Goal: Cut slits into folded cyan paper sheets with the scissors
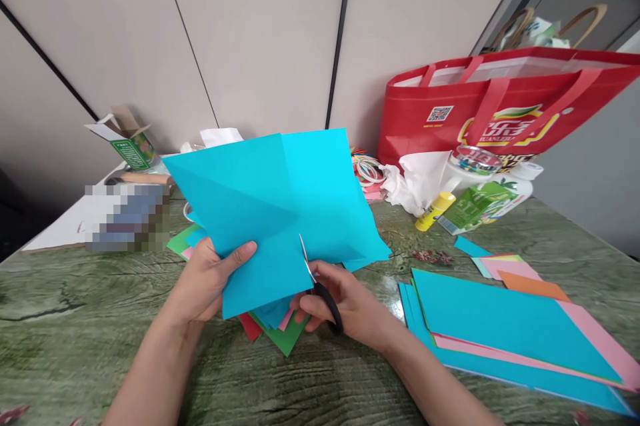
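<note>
A large sheet of bright blue paper (250, 199) with a crease down its middle is held up in front of me. My left hand (207, 283) pinches its lower left part, thumb on the near face and the other fingers behind. In my right hand (345, 299) is a pair of scissors with black handles (329, 309). One blade shows over the blue sheet, which is cut from the lower edge up along the crease area. Beneath the sheet lie pieces of green paper (285, 343), with red, pink and blue ones, partly hidden.
Blue, pink and orange paper (500, 319) is stacked at the right. Behind it stand a yellow glue stick (434, 211), a green carton (475, 207), crumpled tissue (413, 179) and a red bag (430, 96). A green box (133, 149) stands at the back left.
</note>
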Demonstrator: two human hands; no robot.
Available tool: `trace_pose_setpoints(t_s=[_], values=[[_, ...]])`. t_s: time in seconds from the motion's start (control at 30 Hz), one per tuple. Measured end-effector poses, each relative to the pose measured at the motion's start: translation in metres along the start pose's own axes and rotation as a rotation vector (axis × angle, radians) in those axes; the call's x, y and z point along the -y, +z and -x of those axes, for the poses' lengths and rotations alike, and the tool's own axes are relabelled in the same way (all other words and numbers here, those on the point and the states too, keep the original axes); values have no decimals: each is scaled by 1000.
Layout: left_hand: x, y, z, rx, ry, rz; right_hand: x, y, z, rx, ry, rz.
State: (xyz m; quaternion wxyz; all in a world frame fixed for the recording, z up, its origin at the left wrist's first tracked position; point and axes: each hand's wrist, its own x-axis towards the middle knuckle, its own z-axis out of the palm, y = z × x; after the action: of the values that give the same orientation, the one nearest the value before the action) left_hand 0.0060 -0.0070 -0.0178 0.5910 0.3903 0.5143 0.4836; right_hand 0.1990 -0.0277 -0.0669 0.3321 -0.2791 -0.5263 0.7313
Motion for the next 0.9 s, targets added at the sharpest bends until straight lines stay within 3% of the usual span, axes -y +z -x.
trace_pose_setpoints(t_s=[0.33, 0.63, 0.9], values=[[2, 0, 4, 49, 27, 27, -10, 5, -3, -60, -150, -30], [0, 1, 7, 40, 71, -18, -2, 8, -2, -55, -161, -11], [3, -1, 8, 39, 83, -48, -2, 9, -3, -126, -159, 47]])
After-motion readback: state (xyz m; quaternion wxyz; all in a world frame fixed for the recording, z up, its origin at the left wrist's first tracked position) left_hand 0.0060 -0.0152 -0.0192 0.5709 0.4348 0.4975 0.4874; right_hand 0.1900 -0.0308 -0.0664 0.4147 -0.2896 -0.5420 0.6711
